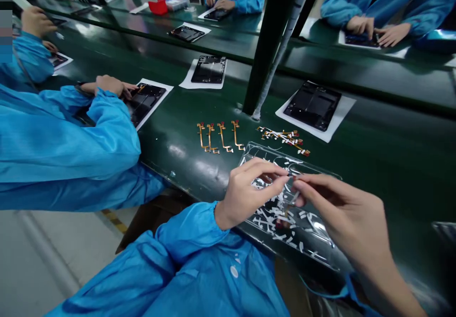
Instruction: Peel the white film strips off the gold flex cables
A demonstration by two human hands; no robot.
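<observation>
Over a clear plastic tray (322, 168), my left hand (249, 188) and my right hand (345, 207) meet at the fingertips. Each is closed in a pinch on a small dark piece (290, 176), mostly hidden by the fingers. Many white paper-like scraps (265, 221) lie in the tray. Below my fingers shows a blurred orange and red strip (284, 219); I cannot tell whether it hangs or lies there. Beyond the tray, several orange flex cables (223, 136) are laid out in a row, and a small pile of flex cables with white strips (285, 139) lies to their right.
Dark device housings (313, 105) rest on white sheets along the green bench (178, 127). A dark post (270, 46) rises behind the cables. At left, a co-worker's sleeve (71, 141) reaches over another housing (146, 100). More people work across the bench.
</observation>
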